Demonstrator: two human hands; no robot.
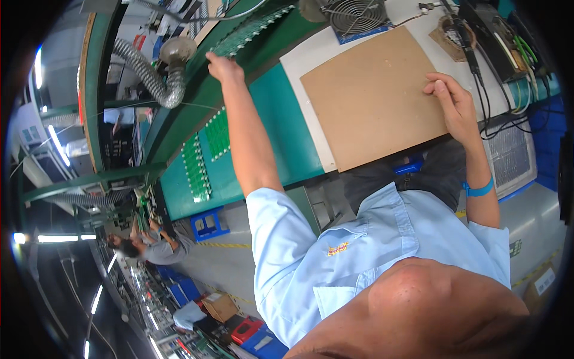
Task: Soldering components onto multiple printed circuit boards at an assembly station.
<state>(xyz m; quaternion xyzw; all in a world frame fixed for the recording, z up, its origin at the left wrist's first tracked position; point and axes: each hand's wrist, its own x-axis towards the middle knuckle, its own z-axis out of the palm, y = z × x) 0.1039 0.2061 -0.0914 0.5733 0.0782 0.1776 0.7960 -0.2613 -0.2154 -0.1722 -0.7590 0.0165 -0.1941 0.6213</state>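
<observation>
My left hand [226, 68] reaches to the far left side of the bench, its fingers closed on the near end of a long green circuit board panel [254, 31]. The panel is tilted, and small parts line its edges. My right hand [457, 106] rests at the right edge of a brown cardboard sheet [371, 96], fingers loosely bent, with nothing seen in them. Left of my left forearm, two more green circuit board panels, one nearer [196, 167] and one farther [217, 134], lie on the green bench surface [281, 119].
A fan with a round grille [357, 17] stands behind the cardboard. At the back right are a soldering iron [465, 39] with cables and a dark box [493, 45]. A silver flexible duct [152, 81] hangs at the left. A blue stool [209, 225] is below; another person [158, 245] works farther left.
</observation>
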